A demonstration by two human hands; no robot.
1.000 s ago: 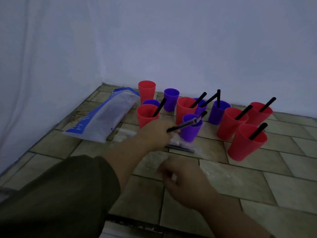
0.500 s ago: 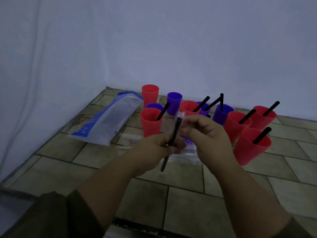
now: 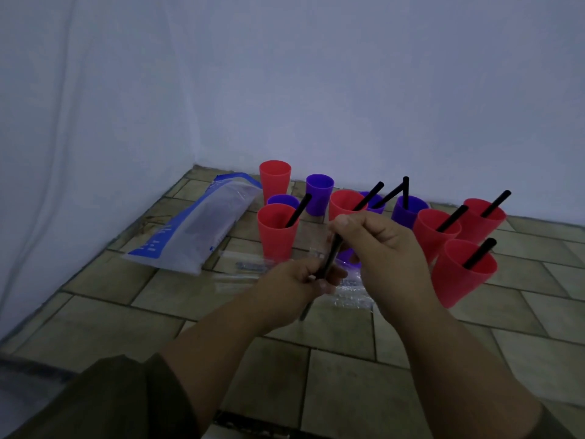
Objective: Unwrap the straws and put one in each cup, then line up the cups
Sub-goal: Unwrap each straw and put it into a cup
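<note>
1. The head view looks down at a tiled floor (image 3: 348,375) that meets white walls at a far corner. A long blue and clear bag (image 3: 196,229) lies flat near the left edge of the floor, close to that corner. Crinkly clear wrappers (image 3: 351,294) lie on the tiles under the hands.
2. Both hands are up in front of the cups. They hide most of a near purple cup (image 3: 346,259) behind them.
3. The left hand (image 3: 294,278) has its grip curled round the low end of a black straw (image 3: 332,253). The right hand (image 3: 383,248) pinches the top end. The straw is up in the air, tilted, just in front of the cups.
4. The cups stand in a bunch by the far edge of the floor.
   - The back red cup (image 3: 274,179) and the back purple cup (image 3: 319,191) have nothing in them.
   - The left red cup (image 3: 278,231) has one black straw leaning in it.
   - The three red cups on the right (image 3: 459,277) have one each too.
   - The other cups in the middle also show straws poking up.
5. The cups are smooth plastic and wider at the top. The straws are thin and straight. The tiles are brown, rough and brick-shaped with dark lines between them.
</note>
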